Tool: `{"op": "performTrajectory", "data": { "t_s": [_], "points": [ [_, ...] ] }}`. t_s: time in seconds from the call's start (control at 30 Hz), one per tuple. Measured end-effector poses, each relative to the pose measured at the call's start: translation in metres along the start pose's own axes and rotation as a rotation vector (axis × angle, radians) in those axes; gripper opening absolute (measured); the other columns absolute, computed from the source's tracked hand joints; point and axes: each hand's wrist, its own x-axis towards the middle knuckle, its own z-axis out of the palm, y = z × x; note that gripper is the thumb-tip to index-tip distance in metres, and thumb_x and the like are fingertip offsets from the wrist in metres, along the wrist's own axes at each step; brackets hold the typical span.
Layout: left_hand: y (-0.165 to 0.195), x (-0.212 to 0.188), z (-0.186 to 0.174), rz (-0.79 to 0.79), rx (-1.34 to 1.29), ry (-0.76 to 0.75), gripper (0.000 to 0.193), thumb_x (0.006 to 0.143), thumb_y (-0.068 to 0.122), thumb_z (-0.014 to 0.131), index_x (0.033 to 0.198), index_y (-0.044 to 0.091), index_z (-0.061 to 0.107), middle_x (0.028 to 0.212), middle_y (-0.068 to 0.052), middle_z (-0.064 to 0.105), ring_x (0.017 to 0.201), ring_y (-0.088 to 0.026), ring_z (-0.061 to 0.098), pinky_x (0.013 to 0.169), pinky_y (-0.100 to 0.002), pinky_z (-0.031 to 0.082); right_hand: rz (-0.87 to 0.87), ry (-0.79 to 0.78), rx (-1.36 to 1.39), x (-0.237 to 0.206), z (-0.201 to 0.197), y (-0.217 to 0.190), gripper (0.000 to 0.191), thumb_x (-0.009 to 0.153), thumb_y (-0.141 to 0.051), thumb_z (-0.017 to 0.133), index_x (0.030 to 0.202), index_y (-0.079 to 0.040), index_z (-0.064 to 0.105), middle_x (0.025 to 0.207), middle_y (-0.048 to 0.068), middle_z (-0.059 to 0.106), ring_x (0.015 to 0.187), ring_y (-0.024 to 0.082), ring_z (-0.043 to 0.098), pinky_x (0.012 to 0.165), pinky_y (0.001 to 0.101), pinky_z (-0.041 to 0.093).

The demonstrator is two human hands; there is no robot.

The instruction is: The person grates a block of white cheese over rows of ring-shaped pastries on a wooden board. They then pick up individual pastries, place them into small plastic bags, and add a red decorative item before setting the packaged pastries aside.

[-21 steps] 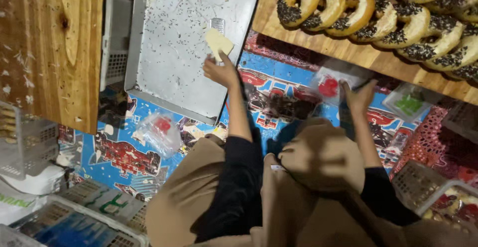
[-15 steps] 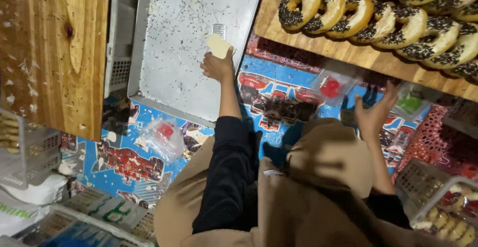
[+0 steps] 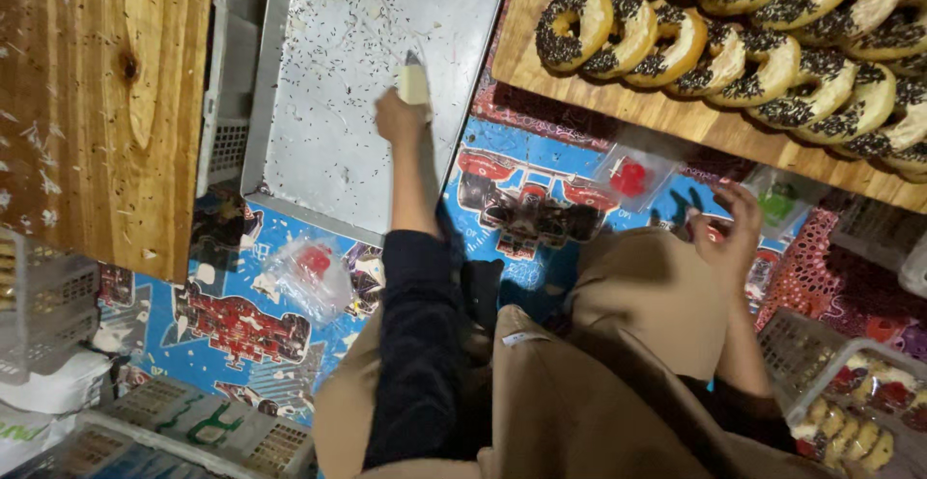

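1. Head view: my left hand (image 3: 399, 117) is closed around a small pale scraper (image 3: 414, 81), its blade end pointing up and away from me, resting on the metal tray (image 3: 290, 151) scattered with dark sprinkles.
2. The tray lies straight ahead of that arm, far nearer my left hand.
3. My right hand (image 3: 726, 233) is spread wide, empty, over my knee (near the plastic bag (image 3: 632, 175) below the doughnuts (image 3: 734, 30)).

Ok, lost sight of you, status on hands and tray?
Left hand grips scraper on tray. Right hand open, empty, above knee. Sprinkles scattered across tray.
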Motion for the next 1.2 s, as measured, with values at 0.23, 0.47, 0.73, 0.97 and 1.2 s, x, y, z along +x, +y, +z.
{"op": "performTrajectory", "data": {
  "t_s": [0.23,0.47,0.73,0.97,1.2],
  "points": [
    [0.036,0.083,-0.139,0.106,0.065,-0.887,0.056,0.063,0.034,0.098,0.107,0.006,0.078,0.091,-0.011,0.081,0.087,-0.031,0.073,0.058,-0.037,0.045,-0.137,-0.022,-0.189,0.040,-0.066,-0.072,0.036,0.096,-0.004,0.078,0.131,-0.006,0.068,0.139,0.013,0.063,0.135,0.035,0.061,0.120,0.0440,0.050],
    [0.036,0.072,-0.174,0.436,0.823,-0.236,0.043,0.069,0.034,0.095,0.095,0.004,0.078,0.099,-0.019,0.076,0.090,-0.032,0.075,0.070,-0.040,0.058,0.005,-0.194,-0.141,0.010,-0.148,-0.181,0.043,0.101,-0.016,0.073,0.141,-0.004,0.065,0.137,0.021,0.065,0.127,0.037,0.064,0.107,0.0415,0.048],
    [0.075,0.039,-0.223,0.406,0.060,-0.565,0.052,0.071,0.032,0.095,0.105,0.000,0.073,0.091,-0.018,0.077,0.070,-0.018,0.073,0.053,-0.028,0.053,0.024,0.143,0.140,-0.047,-0.142,-0.276,0.030,0.101,-0.013,0.073,0.130,-0.004,0.068,0.131,0.015,0.070,0.128,0.029,0.066,0.114,0.0364,0.049],
    [0.067,-0.179,-0.171,0.393,-0.794,-0.711,0.030,0.091,0.018,0.083,0.110,-0.002,0.069,0.094,-0.005,0.075,0.072,-0.005,0.067,0.059,-0.022,0.053,0.517,-0.117,1.261,-0.018,0.085,-0.306,0.056,0.096,-0.019,0.064,0.147,-0.012,0.042,0.132,0.003,0.065,0.115,0.012,0.067,0.088,0.0278,0.062],
    [0.038,-0.228,-0.168,0.243,-0.786,-0.938,0.028,0.101,0.029,0.054,0.101,0.003,0.063,0.072,-0.001,0.062,0.048,-0.009,0.053,0.040,-0.024,0.039,0.418,-0.077,1.223,-0.041,0.099,-0.266,0.046,0.099,-0.012,0.071,0.140,0.004,0.056,0.122,0.012,0.072,0.106,0.017,0.071,0.090,0.0307,0.060]
  ]
}}
